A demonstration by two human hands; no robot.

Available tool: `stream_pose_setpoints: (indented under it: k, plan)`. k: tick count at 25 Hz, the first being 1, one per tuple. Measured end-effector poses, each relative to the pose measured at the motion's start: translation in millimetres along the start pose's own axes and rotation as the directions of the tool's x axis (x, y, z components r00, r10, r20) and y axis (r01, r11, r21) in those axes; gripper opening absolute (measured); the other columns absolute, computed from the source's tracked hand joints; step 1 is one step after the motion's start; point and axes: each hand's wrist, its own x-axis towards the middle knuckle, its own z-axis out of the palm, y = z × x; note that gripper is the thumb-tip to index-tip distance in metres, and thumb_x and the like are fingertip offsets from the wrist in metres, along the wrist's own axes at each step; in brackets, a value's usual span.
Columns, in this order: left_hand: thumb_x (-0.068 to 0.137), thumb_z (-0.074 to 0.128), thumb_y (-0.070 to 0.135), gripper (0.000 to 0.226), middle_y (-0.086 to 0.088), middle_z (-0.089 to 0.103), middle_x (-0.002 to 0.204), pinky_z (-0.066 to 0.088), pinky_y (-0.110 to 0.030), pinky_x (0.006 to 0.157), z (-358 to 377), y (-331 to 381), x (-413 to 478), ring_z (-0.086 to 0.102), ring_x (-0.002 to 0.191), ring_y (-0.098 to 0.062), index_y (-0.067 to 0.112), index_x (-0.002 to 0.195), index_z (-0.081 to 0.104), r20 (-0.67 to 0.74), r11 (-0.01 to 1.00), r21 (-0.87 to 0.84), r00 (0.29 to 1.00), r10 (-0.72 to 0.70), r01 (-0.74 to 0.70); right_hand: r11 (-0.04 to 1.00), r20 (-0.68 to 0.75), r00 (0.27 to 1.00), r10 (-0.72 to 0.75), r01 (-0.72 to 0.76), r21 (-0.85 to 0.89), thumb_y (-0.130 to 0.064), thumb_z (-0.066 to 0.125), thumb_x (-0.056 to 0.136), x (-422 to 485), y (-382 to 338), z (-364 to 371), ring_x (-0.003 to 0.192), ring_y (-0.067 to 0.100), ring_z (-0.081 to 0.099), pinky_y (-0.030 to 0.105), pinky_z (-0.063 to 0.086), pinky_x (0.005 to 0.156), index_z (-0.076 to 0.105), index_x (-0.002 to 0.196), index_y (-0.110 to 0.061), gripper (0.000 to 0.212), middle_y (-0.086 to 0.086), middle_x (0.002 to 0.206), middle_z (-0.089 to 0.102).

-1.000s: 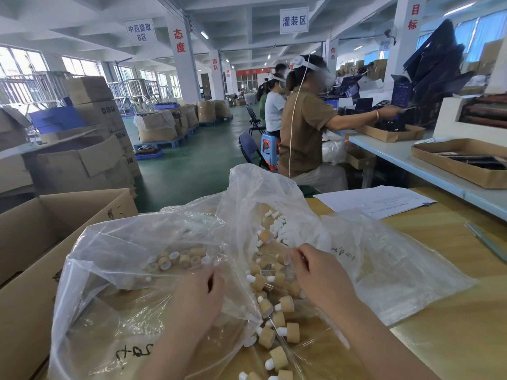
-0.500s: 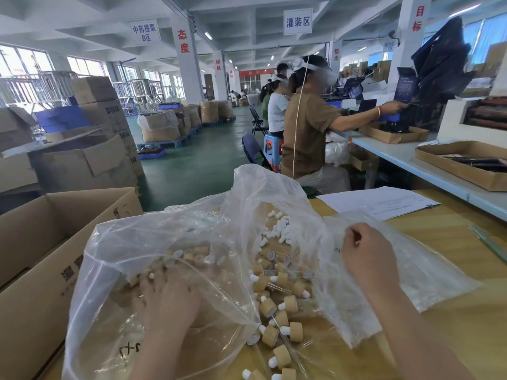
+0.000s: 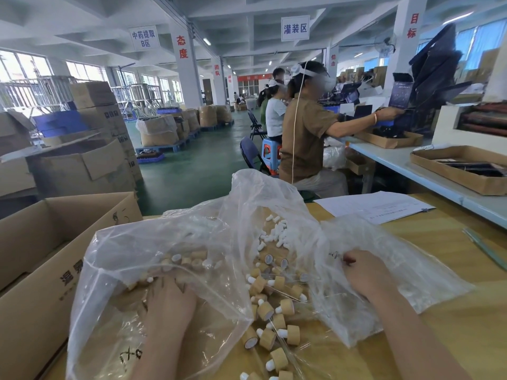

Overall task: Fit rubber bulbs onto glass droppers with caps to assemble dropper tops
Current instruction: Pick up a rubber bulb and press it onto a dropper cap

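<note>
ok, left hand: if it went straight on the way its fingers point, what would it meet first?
The left hand lies inside the clear plastic bag, fingers pointing away from the person. First in line is the heap of tan caps right at the fingertips, probably touching; depth through the plastic is unclear.

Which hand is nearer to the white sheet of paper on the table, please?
Right. The right hand grips the plastic bag just this side of the sheet of paper; the left hand is inside a second bag among the caps, farther left.
</note>
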Motion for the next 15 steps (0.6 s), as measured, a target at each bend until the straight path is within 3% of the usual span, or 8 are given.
stream_pose_setpoints:
  k: [3, 7, 11, 15]
  plan:
    - [0.094, 0.038, 0.03, 0.058, -0.004, 0.026, 0.154, 0.02, -0.048, 0.112, 3.1, 3.1, -1.0, 0.028, 0.138, -0.03, 0.03, 0.148, 0.018, -0.009, 0.99, -0.054, 0.991, 0.132, -0.132, 0.991, -0.003, 0.997, -0.077, 0.077, 0.112, -0.032, 0.052, 0.096, -2.0, -5.4, 1.9, 0.08, 0.014, 0.054, 0.025, 0.038, 0.065, 0.055, 0.095, -0.025, 0.008, -0.006, 0.098, 0.054]
    - [0.096, 0.026, 0.04, 0.046, 0.004, 0.025, 0.154, 0.015, -0.046, 0.112, 11.3, 2.5, 0.4, 0.024, 0.139, -0.027, 0.045, 0.142, 0.028, 0.111, 0.956, 0.177, 0.97, 0.217, -0.235, 0.993, 0.062, 0.992, -0.114, 0.112, 0.022, -0.024, 0.042, 0.096, -3.9, -7.5, 4.4, 0.068, 0.014, 0.053, 0.027, 0.038, 0.057, 0.048, 0.071, -0.023, 0.026, -0.002, 0.079, 0.055]
    - [0.095, 0.028, 0.043, 0.036, 0.01, 0.036, 0.145, 0.018, -0.046, 0.108, 12.5, 1.6, -0.9, 0.03, 0.133, -0.026, 0.045, 0.128, 0.043, 0.117, 0.942, 0.191, 0.96, 0.255, -0.274, 0.998, 0.056, 0.996, -0.063, 0.063, -0.004, -0.021, 0.044, 0.096, -4.1, -9.5, 4.5, 0.065, 0.011, 0.052, 0.024, 0.036, 0.054, 0.053, 0.077, -0.019, 0.02, -0.005, 0.074, 0.056]
    - [0.095, 0.031, 0.036, 0.053, 0.007, 0.016, 0.157, 0.015, -0.049, 0.112, 16.5, -0.4, 1.6, 0.021, 0.141, -0.028, 0.047, 0.144, 0.018, 0.142, 0.945, 0.131, 0.949, 0.281, -0.299, 0.995, -0.07, 0.997, 0.015, -0.008, 0.104, -0.021, 0.048, 0.096, -3.3, -9.3, 7.2, 0.06, 0.016, 0.054, 0.027, 0.038, 0.052, 0.052, 0.075, -0.015, 0.022, 0.0, 0.068, 0.057]
